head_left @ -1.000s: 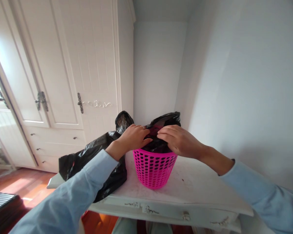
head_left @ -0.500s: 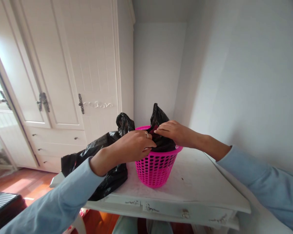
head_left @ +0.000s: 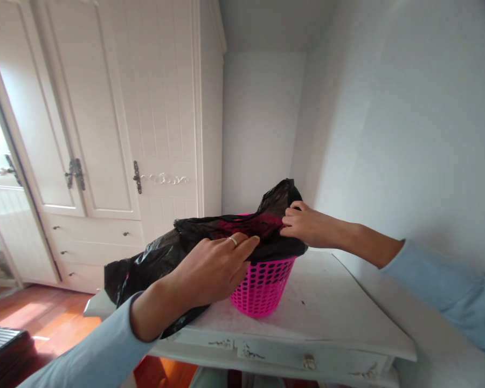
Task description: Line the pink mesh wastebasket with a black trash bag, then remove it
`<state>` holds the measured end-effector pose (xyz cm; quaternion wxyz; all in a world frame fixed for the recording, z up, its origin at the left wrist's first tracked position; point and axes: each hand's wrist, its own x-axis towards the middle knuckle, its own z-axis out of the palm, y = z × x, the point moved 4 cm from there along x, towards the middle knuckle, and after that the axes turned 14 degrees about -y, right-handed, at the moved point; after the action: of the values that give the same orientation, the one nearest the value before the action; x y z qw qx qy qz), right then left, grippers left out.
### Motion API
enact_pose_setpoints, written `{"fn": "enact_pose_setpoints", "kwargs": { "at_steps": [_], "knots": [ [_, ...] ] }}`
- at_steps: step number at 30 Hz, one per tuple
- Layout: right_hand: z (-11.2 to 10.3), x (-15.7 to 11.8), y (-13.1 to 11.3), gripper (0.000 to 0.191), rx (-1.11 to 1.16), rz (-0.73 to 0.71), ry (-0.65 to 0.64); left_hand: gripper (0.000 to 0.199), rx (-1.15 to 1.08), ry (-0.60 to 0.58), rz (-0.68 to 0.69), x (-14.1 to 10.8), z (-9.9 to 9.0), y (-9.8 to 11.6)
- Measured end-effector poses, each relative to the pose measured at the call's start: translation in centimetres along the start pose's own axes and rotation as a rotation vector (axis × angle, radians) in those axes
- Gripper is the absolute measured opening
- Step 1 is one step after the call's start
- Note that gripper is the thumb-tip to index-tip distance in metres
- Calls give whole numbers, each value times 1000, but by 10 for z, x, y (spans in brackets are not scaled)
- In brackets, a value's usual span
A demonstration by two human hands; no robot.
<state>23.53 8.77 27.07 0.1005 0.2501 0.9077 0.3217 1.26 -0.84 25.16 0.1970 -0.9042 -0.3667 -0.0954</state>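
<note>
A bright pink perforated plastic basket (head_left: 263, 288) stands on a white table. A thin black plastic bag (head_left: 281, 196) is spread over its mouth, draping the near and right rim. My right hand (head_left: 307, 225) pinches the bag's edge at the right side of the mouth. At the front left of the rim, my left hand (head_left: 212, 264) has its fingers closed together against the bag; a ring is on one finger. More black plastic (head_left: 145, 272) lies bunched on the table to the left; where it joins the bag cannot be made out.
The white table (head_left: 327, 307) has a drawer with a knob (head_left: 309, 361) facing me. A white wardrobe (head_left: 165, 124) stands behind on the left. The pale wall (head_left: 408, 134) runs close along the right. A dark ridged object (head_left: 8, 345) is at the lower left.
My hands have moved apart, the left one leftward and the right one rightward. The bag's mouth has widened and now drapes over the basket rim.
</note>
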Motion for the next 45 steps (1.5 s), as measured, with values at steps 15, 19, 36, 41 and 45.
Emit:
{"fn": "enact_pose_setpoints", "kwargs": {
  "at_steps": [15, 19, 36, 41, 45],
  "knots": [
    [-4, -83, -22, 10, -143, 27, 361, 47, 110, -188, -175, -17, 18, -1],
    [17, -97, -37, 16, -134, 18, 432, 48, 106, -193, -263, -27, 24, 1],
    [55, -116, -71, 35, -109, 198, 463, 40, 35, -85, -161, -26, 47, 11],
    [94, -121, -66, 48, 286, 455, 426, 31, -162, -313, -182, -41, 79, 18],
    [136, -107, -56, 59, 1115, 677, 316, 31, -167, -452, -263, -37, 109, 13]
  ]
}}
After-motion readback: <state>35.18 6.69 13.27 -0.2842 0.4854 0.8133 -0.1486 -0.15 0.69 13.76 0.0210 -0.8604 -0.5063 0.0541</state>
